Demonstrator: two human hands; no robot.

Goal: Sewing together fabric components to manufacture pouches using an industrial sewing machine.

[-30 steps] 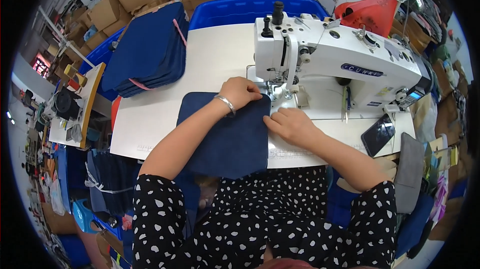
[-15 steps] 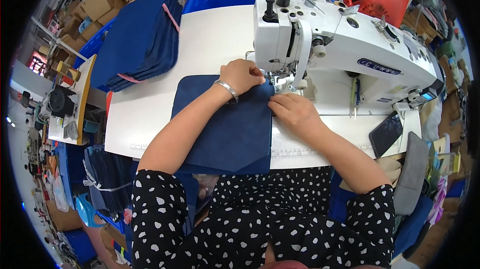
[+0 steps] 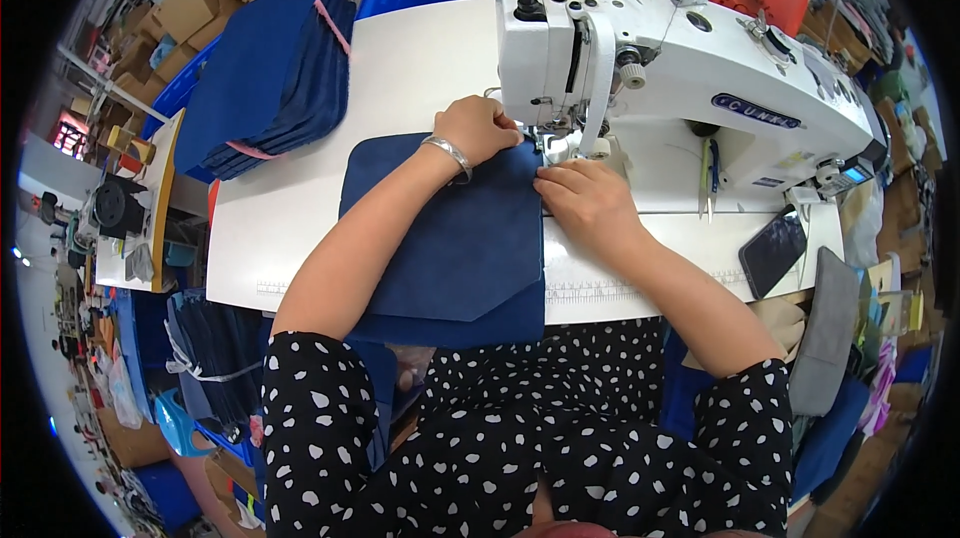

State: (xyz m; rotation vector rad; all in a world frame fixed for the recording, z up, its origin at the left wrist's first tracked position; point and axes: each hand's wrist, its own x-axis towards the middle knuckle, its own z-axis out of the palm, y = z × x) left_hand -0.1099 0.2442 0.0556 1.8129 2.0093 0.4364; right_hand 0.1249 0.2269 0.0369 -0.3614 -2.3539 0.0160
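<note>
I list: navy fabric panel [image 3: 455, 233], flat on white sewing table [image 3: 250, 238], upper-right corner beside presser foot [image 3: 564, 147] | left hand [image 3: 476, 131]: fingertips pinched on that corner | right hand [image 3: 592, 202]: fingers together at right edge; grip, I cannot tell.

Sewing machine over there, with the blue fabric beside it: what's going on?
A person is handling a navy fabric panel at a white sewing machine. The left hand is at its far right corner, close to the needle area; the right hand touches its right edge. Another navy layer shows beneath it. Whether the corner is under the presser foot is unclear. A stack of blue panels sits farther left.
</note>
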